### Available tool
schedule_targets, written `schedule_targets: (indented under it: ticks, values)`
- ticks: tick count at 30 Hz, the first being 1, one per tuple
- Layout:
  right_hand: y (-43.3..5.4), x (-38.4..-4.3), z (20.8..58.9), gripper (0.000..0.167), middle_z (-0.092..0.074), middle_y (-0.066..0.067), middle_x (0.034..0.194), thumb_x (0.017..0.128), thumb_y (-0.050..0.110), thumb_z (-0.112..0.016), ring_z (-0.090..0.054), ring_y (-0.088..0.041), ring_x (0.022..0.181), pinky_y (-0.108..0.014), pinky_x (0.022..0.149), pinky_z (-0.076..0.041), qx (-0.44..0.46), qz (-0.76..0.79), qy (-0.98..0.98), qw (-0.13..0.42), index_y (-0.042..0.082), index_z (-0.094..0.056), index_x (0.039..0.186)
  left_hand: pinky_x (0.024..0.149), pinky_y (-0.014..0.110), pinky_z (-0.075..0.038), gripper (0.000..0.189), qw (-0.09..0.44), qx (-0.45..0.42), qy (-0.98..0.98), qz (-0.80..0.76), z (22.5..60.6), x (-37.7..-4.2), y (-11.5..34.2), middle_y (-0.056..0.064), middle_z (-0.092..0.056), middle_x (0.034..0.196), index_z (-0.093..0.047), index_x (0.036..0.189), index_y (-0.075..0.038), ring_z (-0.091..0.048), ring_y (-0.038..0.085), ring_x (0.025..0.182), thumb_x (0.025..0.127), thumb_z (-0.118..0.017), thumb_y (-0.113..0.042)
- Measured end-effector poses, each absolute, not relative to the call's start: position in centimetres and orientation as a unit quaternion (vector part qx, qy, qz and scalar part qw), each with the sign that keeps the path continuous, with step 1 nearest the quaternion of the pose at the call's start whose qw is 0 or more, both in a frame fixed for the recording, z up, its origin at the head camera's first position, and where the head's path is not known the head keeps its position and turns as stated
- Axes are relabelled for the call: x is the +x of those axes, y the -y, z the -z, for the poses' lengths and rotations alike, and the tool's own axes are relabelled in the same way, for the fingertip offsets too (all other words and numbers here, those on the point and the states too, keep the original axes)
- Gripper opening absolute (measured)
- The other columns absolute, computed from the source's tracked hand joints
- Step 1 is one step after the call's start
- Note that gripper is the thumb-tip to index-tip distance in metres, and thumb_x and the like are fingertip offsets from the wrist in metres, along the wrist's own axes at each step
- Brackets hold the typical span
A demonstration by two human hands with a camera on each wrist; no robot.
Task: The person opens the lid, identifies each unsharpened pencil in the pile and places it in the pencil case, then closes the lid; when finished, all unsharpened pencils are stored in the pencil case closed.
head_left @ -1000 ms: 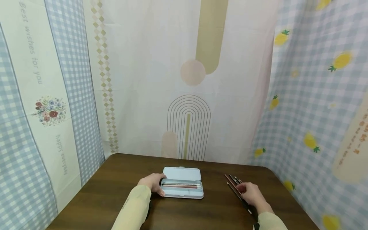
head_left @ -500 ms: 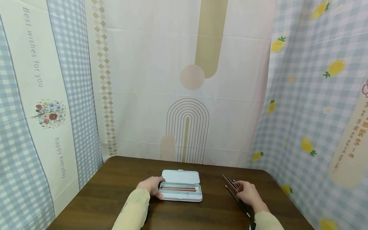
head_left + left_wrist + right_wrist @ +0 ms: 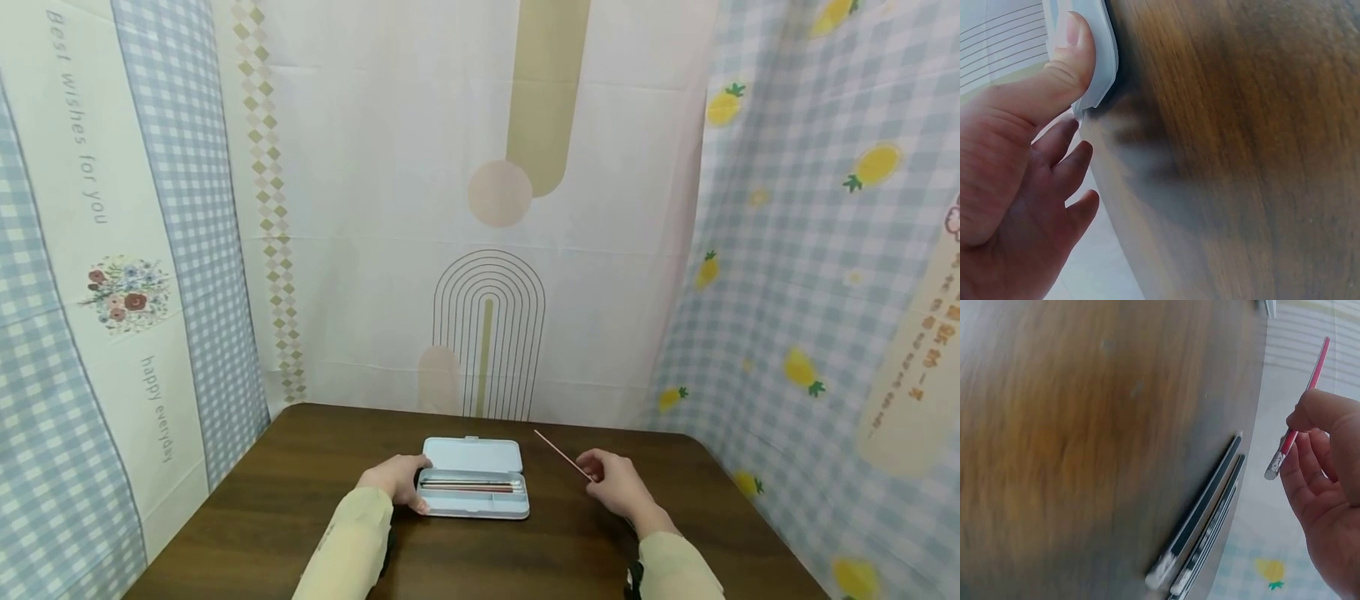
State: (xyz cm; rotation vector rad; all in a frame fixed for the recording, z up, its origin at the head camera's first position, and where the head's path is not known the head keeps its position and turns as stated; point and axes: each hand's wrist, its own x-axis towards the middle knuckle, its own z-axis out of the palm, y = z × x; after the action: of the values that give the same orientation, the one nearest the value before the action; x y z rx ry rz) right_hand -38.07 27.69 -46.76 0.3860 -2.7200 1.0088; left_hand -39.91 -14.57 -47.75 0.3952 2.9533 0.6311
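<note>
A pale blue pencil case (image 3: pixel 472 504) lies on the table with its lid (image 3: pixel 471 455) laid back. Several pencils (image 3: pixel 468 485) rest in its rear compartment. At the case's left end my left hand (image 3: pixel 395 481) grips it. The left wrist view shows the thumb (image 3: pixel 1072 37) on the near side of the case (image 3: pixel 1107 62). Right of the case, my right hand (image 3: pixel 618 485) pinches a red pencil (image 3: pixel 558 452) between thumb and fingers. In the right wrist view this pencil (image 3: pixel 1319 367) is held off the table, its silver and pale eraser end below the fingers.
Dark pencils (image 3: pixel 1200 515) with pale eraser ends lie on the wooden table (image 3: pixel 315 458) beneath the right hand. Behind the table hangs a patterned cloth (image 3: pixel 375 250), with checked cloths on the left and right sides.
The right hand has picked up the red pencil from beside the dark ones and carried it left toward the case. The left hand stays on the case.
</note>
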Motion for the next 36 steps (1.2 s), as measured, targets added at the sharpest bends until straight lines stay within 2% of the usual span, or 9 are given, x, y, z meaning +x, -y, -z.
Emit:
schedule_targets:
  ticks: [3, 11, 18, 22, 27, 33, 36]
  values:
    - [-26.6, -38.1, 46.6, 0.032, -0.073, -0.008, 0.099, 0.084, -0.013, -0.076, -0.061, -0.016, 0.085, -0.037, 0.077, -0.054, 0.145, -0.340, 0.924, 0.100, 0.006, -0.075, 0.109, 0.103, 0.057, -0.049, 0.085, 0.035, 0.146, -0.970, -0.190, 49.9, -41.9, 15.2, 0.013, -0.068, 0.133, -0.065, 0.140, -0.014, -0.060, 0.028, 0.115, 0.068, -0.103, -0.036]
    - [-23.7, -38.2, 46.5, 0.029, -0.073, -0.007, 0.099, 0.089, -0.013, -0.073, -0.064, -0.017, 0.088, -0.044, 0.083, -0.058, 0.160, -0.337, 0.926, 0.066, 0.006, -0.078, 0.110, 0.106, 0.058, -0.048, 0.081, 0.050, 0.129, -0.966, -0.220, 47.2, -39.4, 14.5, 0.013, -0.068, 0.134, -0.066, 0.139, -0.012, -0.061, 0.030, 0.117, 0.068, -0.104, -0.024]
    - [-21.3, -38.7, 47.1, 0.028, -0.073, -0.006, 0.102, 0.093, -0.012, -0.070, -0.064, -0.018, 0.092, -0.048, 0.087, -0.058, 0.198, -0.332, 0.921, 0.048, 0.006, -0.078, 0.113, 0.102, 0.053, -0.051, 0.086, 0.026, 0.169, -0.968, -0.183, 51.1, -43.0, 16.0, 0.013, -0.068, 0.133, -0.064, 0.142, -0.014, -0.062, 0.027, 0.115, 0.068, -0.102, -0.041]
    - [-20.2, -38.8, 47.4, 0.029, -0.073, -0.003, 0.103, 0.094, -0.012, -0.069, -0.065, -0.017, 0.093, -0.046, 0.087, -0.058, 0.220, -0.325, 0.918, 0.053, 0.008, -0.078, 0.112, 0.101, 0.052, -0.051, 0.088, 0.039, 0.161, -0.969, -0.183, 51.8, -43.9, 16.0, 0.010, -0.069, 0.132, -0.064, 0.143, -0.018, -0.061, 0.025, 0.113, 0.067, -0.102, -0.042]
    - [-18.9, -38.9, 47.4, 0.028, -0.073, -0.001, 0.101, 0.094, -0.012, -0.069, -0.065, -0.016, 0.092, -0.041, 0.084, -0.058, 0.245, -0.316, 0.915, 0.060, 0.008, -0.079, 0.110, 0.099, 0.051, -0.052, 0.085, 0.033, 0.169, -0.968, -0.185, 51.9, -43.9, 16.1, 0.008, -0.070, 0.129, -0.066, 0.140, -0.019, -0.061, 0.024, 0.109, 0.067, -0.102, -0.043]
    - [-17.8, -38.8, 47.2, 0.026, -0.075, -0.003, 0.100, 0.093, -0.013, -0.069, -0.065, -0.015, 0.090, -0.041, 0.083, -0.059, 0.263, -0.306, 0.912, 0.066, 0.006, -0.080, 0.108, 0.101, 0.054, -0.051, 0.086, 0.032, 0.165, -0.970, -0.176, 52.0, -44.1, 16.0, 0.010, -0.069, 0.131, -0.065, 0.141, -0.017, -0.062, 0.026, 0.111, 0.068, -0.102, -0.043]
    - [-17.3, -38.9, 47.2, 0.028, -0.075, -0.002, 0.101, 0.093, -0.013, -0.069, -0.064, -0.015, 0.090, -0.043, 0.085, -0.059, 0.258, -0.291, 0.919, 0.067, 0.007, -0.081, 0.109, 0.102, 0.055, -0.051, 0.083, 0.035, 0.159, -0.970, -0.180, 50.1, -42.4, 15.5, 0.011, -0.069, 0.130, -0.066, 0.140, -0.015, -0.062, 0.027, 0.111, 0.069, -0.102, -0.039]
